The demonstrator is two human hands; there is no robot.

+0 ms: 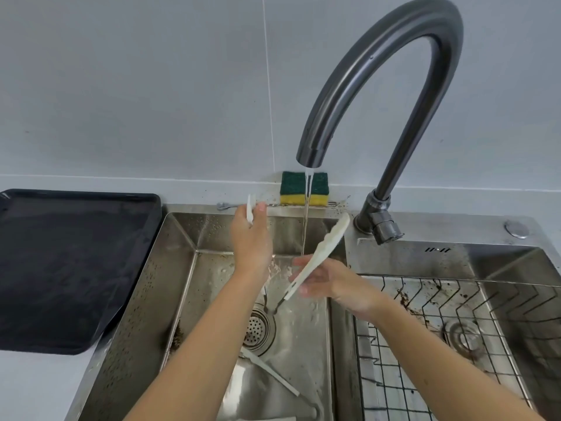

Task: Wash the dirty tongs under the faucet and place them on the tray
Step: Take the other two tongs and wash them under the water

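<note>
White tongs (326, 250) are spread wide over the left sink basin (182, 238), hinge end down near the drain. My left hand (250, 241) grips one arm, whose tip pokes up above my fingers. My right hand (331, 284) holds the other, ridged arm, which points up and to the right. Water streams from the dark curved faucet (394, 71) and lands between my hands, just left of the ridged arm. A second white tongs (268, 372) lies on the basin floor below the drain. The black tray (76, 268) sits on the counter to the left.
A green and yellow sponge (304, 189) stands on the ledge behind the sink. The right basin holds a wire rack (440, 329) with brown grime. A round strainer (258, 329) covers the left drain. A white tiled wall runs behind.
</note>
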